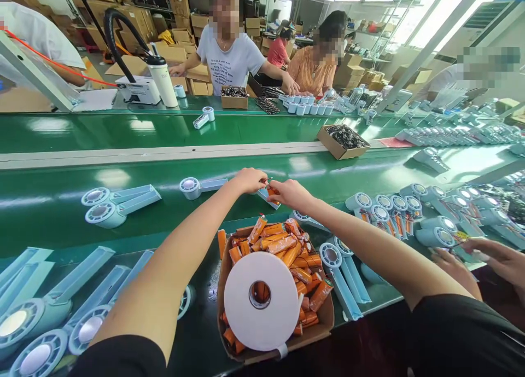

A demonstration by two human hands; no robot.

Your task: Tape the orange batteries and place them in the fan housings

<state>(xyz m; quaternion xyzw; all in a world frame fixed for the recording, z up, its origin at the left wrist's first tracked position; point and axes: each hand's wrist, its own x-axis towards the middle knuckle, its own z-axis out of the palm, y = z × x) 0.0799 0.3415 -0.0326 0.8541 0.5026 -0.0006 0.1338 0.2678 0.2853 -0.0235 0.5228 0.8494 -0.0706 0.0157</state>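
Head view: over the green bench (168,174), left hand (250,180) pinches thin wires (268,180), grip closed; right hand (290,194) grips an orange cell (272,193) at a blue casing (267,199)

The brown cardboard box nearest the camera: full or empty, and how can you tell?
Full: orange cylinders heap to the rim of the box, some beneath a round white roll.

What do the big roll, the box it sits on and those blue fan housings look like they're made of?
The roll looks like matte white tape or paper; its wide flat face leaves which open. The box seems plain cardboard, judging by its dull brown walls. The blue fan housings look like smooth, semi-gloss molded plastic, given their even color and slatted rims.
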